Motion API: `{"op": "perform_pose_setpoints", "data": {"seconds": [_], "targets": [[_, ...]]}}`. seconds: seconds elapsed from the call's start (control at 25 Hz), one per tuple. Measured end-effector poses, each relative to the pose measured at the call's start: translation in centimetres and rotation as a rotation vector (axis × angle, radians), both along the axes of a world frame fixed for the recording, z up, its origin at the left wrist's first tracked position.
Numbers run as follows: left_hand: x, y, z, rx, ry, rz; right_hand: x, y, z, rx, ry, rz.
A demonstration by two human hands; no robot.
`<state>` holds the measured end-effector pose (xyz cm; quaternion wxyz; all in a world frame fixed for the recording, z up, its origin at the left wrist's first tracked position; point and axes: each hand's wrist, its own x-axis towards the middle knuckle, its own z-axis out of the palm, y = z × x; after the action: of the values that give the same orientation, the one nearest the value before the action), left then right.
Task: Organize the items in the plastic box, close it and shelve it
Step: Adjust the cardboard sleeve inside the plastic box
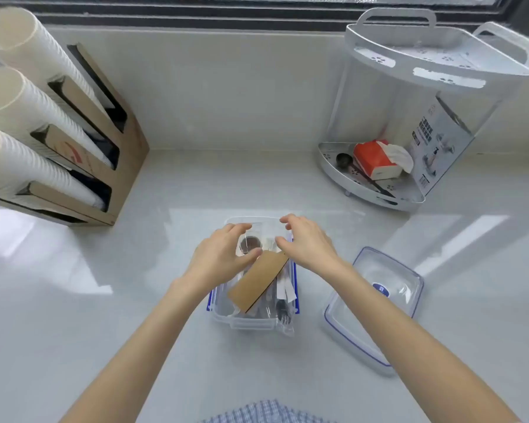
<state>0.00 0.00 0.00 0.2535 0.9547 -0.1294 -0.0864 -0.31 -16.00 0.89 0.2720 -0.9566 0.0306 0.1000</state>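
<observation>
A clear plastic box (226, 312) with blue latches stands open on the white counter in front of me. Inside lie a brown paper sleeve (257, 280), tilted across the box, and several wrapped cutlery pieces (283, 306) along its right side. My left hand (219, 257) hovers over the box's far left part, thumb touching the top of the brown sleeve. Over the far right corner, my right hand (306, 242) has its fingers curled and apart. Both seem to pinch a clear wrapper with a dark round spoon head (251, 242). The box's lid (376, 306) lies upside down to the right.
A two-tier white corner shelf (376, 193) stands at the back right, holding a red tissue pack (374, 160), a dark spoon and a printed card. A cardboard holder with stacks of white paper cups (28, 117) fills the left. A window sill runs along the back.
</observation>
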Motion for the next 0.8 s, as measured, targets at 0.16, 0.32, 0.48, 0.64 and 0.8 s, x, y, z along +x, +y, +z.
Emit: {"op": "perform_pose_setpoints", "data": {"seconds": [0.16,0.32,0.48,0.64,0.8], "targets": [[-0.8,-0.3,-1.0,-0.012,0.035,-0.016,0.0,0.2,-1.1,-0.046,0.074,0.010],[-1.3,-0.7,-2.6,0.017,0.096,-0.040,0.1,0.5,-2.1,-0.070,0.095,0.018],[-1.8,-0.9,-3.5,0.066,0.178,-0.078,0.5,0.9,-2.5,-0.163,0.110,0.049],[-2.0,-1.1,-3.7,0.076,0.206,-0.094,0.8,1.1,-3.0,-0.175,0.155,0.064],[-2.2,-1.0,-3.2,-0.009,0.187,-0.063,0.7,1.0,-3.0,-0.126,0.189,0.069]]}}
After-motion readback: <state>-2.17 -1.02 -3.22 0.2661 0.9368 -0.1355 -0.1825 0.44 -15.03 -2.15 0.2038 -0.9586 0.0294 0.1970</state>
